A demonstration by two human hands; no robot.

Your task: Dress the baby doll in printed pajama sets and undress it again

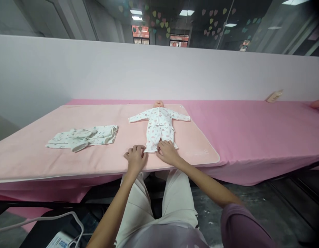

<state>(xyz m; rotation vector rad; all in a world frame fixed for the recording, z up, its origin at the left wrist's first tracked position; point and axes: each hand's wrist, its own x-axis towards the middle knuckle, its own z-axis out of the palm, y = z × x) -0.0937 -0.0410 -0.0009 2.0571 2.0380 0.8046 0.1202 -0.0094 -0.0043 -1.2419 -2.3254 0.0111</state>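
A baby doll [158, 103] lies on its back on a peach mat [195, 148], its head toward the wall. It wears a white printed long-sleeved top [159, 116] with both sleeves spread out, and matching baby pants [153, 136]. My left hand [136, 158] pinches the outer corner of the hem on the leg to the left. At the inner side of that same hem, my right hand [169, 152] has its fingers closed on the cloth. The lower part of the other leg is partly covered by my right hand.
Folded printed baby clothes [84, 136] lie on the mat to the left. A pink cloth [257, 131] covers the table. By the white partition [159, 72] at right leans a bottle [274, 96]. A cable [58, 216] and a boxy device [59, 240] are below left.
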